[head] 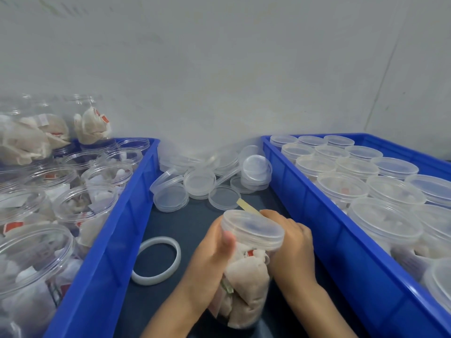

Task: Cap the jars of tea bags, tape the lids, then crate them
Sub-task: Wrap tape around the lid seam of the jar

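Observation:
A clear jar of tea bags [246,284] stands tilted in the dark gap between two crates, with a clear lid [253,229] on it. My left hand [212,257] grips the jar's left side, thumb up against the lid's rim. My right hand [290,242] is curled at the lid's right edge and pinches a yellowish strip of tape [247,206] that sticks out past the lid's far rim. A white tape roll [157,259] lies flat to the left of the jar.
The left blue crate [107,242] holds several open jars of tea bags. The right blue crate [324,230] holds several capped jars. A heap of loose clear lids [207,176] lies at the back of the gap, against the grey wall.

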Tool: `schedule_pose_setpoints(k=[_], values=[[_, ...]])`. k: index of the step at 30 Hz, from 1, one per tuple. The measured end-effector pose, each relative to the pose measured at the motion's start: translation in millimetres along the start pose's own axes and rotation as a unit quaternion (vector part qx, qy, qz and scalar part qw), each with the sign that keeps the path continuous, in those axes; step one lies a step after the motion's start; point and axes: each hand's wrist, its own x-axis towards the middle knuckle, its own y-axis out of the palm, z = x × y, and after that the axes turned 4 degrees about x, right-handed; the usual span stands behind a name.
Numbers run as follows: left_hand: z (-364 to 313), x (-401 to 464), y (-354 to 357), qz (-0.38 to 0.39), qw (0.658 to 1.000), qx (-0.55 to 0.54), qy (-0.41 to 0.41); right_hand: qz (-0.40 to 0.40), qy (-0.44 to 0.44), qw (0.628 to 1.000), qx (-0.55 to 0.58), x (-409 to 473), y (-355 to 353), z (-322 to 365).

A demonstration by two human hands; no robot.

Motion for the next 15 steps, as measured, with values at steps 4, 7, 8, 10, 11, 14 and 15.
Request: schedule_pose_setpoints(k=[4, 7, 8, 10, 11, 14, 15], values=[[1, 1, -6, -0.04, 0.997, -0.024, -0.058, -0.029, 0.013, 0.999, 0.005, -3, 0, 3], [3, 5, -8, -0.135, 0.989, 0.026, -0.052, -0.061, 0.021, 0.998, -0.003, -1, -1, 3], [3, 6, -9, -0.199, 0.978, 0.043, -0.04, -0.06, 0.028, 0.998, -0.007, -1, -1, 4], [3, 7, -11, -0.313, 0.947, 0.071, 0.019, -0.047, 0.04, 0.998, -0.012, -1, -1, 9], [4, 6, -10, -0.35, 0.93, 0.098, 0.047, -0.048, 0.034, 0.998, 0.0, -2, 0, 10], [12, 1, -6, -0.396, 0.901, 0.156, 0.08, -0.044, -0.004, 0.997, 0.06, -6, -5, 14], [15, -1, -5, -0.392, 0.901, 0.165, 0.086, -0.019, -0.008, 0.997, 0.076, -5, -6, 13]])
